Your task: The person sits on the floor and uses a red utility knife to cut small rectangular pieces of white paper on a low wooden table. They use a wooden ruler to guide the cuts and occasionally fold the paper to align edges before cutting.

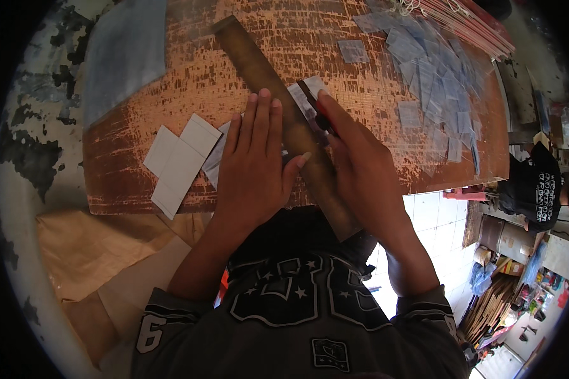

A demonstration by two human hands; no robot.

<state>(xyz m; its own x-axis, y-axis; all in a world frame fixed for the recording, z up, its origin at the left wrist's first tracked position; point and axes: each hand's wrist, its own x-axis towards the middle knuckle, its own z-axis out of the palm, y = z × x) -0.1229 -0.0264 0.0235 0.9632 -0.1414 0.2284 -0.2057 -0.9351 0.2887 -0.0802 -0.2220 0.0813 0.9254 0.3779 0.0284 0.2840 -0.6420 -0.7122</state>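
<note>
A long, worn brown straightedge (253,60) lies slantwise across the table, its near end jutting past the table's front edge. My left hand (250,174) is flat beside it, fingers stretched forward and the thumb on its surface. Under both lies a greyish sheet (313,85), mostly covered. My right hand (368,167) is closed round a red and black cutter knife (323,120) along the straightedge's right side; its blade cannot be made out. Left of my left hand are several white card pieces (180,158), partly overlapping.
A large blue-grey sheet (126,57) covers the table's far left. Many small translucent squares (430,79) are heaped at the right, below a bundle of reddish sticks (464,28). Brown paper (101,252) sits below the table at left. Another person (537,189) is at the far right.
</note>
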